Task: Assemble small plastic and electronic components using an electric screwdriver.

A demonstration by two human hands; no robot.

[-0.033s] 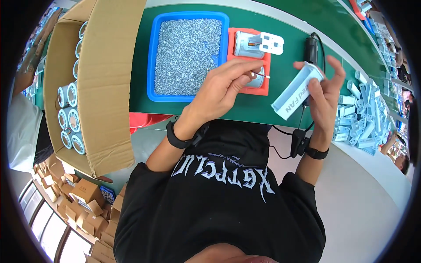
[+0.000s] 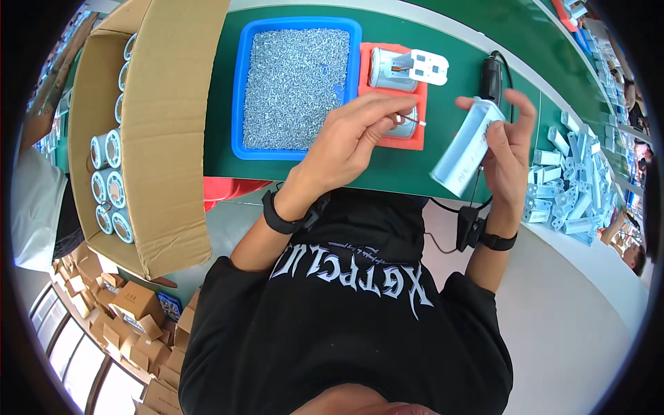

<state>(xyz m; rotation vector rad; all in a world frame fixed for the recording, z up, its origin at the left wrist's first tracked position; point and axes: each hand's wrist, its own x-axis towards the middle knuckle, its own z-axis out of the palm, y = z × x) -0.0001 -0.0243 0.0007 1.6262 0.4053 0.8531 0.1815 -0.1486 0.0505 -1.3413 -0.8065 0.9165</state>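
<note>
- A green workbench (image 2: 387, 173) runs across a workshop, seen from above; small cardboard boxes (image 2: 131, 304) are stacked on the floor at lower left.
- Nearest, the right hand (image 2: 508, 155) grips a pale metal bracket (image 2: 465, 146), fingers curled round it, tilted above the bench edge.
- The left hand (image 2: 353, 135) pinches a small screw (image 2: 413, 120) between thumb and fingertips, over a red mat (image 2: 391, 142).
- A large open carton (image 2: 162, 131) of grey cylinders stands left.
- Farther back sit a blue tray (image 2: 235, 90) of screws and a motor part (image 2: 398, 69).
- More brackets (image 2: 567, 194) lie heaped at right.
</note>
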